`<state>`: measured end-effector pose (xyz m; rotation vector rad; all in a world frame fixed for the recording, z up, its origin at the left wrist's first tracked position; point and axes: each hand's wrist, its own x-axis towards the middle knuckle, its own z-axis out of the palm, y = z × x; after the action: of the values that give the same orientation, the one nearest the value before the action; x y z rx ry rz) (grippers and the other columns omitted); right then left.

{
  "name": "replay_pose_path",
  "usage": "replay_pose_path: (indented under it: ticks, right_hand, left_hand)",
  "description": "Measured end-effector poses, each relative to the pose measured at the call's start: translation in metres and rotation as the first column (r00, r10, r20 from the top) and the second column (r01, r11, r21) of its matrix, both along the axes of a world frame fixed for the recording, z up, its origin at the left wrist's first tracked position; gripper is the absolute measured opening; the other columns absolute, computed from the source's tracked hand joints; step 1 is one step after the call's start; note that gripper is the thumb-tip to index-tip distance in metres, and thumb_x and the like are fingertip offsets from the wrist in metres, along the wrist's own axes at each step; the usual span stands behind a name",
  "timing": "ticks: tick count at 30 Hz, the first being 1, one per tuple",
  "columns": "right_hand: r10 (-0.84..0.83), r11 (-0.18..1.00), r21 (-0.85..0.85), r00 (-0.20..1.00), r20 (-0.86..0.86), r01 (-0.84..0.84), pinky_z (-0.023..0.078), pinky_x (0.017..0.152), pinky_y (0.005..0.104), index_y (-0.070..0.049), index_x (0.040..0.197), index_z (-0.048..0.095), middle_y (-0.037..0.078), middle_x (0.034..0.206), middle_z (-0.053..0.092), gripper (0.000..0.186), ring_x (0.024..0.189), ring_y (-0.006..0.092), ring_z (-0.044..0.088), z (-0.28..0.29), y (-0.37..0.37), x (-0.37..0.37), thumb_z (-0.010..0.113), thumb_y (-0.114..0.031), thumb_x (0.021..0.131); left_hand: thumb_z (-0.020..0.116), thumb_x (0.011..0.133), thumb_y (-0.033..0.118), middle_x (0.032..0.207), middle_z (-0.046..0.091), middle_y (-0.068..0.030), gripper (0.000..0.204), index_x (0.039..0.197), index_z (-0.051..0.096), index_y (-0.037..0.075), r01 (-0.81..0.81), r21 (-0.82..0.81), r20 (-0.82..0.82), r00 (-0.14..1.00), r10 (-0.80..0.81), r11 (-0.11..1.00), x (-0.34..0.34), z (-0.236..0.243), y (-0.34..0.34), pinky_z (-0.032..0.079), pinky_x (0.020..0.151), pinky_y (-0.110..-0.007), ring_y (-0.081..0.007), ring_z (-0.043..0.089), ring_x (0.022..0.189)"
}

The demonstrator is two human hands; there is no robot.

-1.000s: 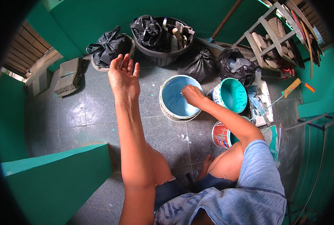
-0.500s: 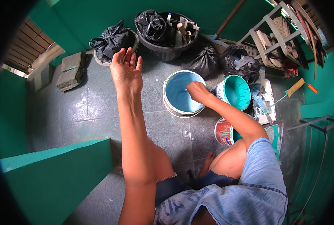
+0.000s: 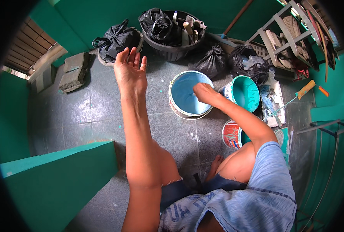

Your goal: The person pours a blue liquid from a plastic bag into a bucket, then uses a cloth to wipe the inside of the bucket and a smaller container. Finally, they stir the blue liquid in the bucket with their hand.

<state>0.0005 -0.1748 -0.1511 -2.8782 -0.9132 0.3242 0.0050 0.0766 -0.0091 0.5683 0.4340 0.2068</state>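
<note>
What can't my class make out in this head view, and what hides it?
Head view:
Right hand: what, if anything, it grips; its own back hides this.
Red bucket: much of its inside, behind the right arm.
Black bags: contents, inside dark plastic.
Pole: top end, cut off by the upper edge.

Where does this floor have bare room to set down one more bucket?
The widest bare patch of floor lies between the stone blocks, low wall and blue-paint bucket. A smaller, paint-spotted patch lies between that bucket, the red bucket and the legs. Crowded: the right side, with teal bucket, red bucket and roller; also the back, along the black bags.
</note>
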Motion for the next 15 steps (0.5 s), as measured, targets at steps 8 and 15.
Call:
replay_pose_path:
  ticks: [8,15]
  right_hand:
    - [0.05,0.925,0.38,0.987,-0.153,0.012,0.044,0.062,0.0435,-0.001,0.072,0.062,0.022,0.065,0.056,0.01,0.067,0.0377,0.056,-0.012,0.003,-0.009,0.058,-0.01,0.074]
    - [-0.048,0.972,0.235,0.979,0.199,0.0,0.048,0.062,0.0424,0.0,0.073,0.061,0.02,0.075,0.058,0.005,0.074,0.0359,0.058,-0.024,-0.012,0.0,0.058,-0.004,0.073]
  left_hand:
    - [0.054,0.081,0.019,0.106,0.05,-0.0116,0.026,0.1,0.049,0.003,0.0,-0.008,-0.015,1.0,0.0,1.0,0.0,0.005,-0.004,0.035,0.094,-0.037,-0.0214,0.043,0.106]
    - [0.054,0.081,0.02,0.106,0.05,-0.0109,0.025,0.1,0.049,0.004,0.009,-0.002,-0.014,1.0,-0.009,1.0,0.001,0.003,-0.005,0.036,0.093,-0.037,-0.0211,0.044,0.105]
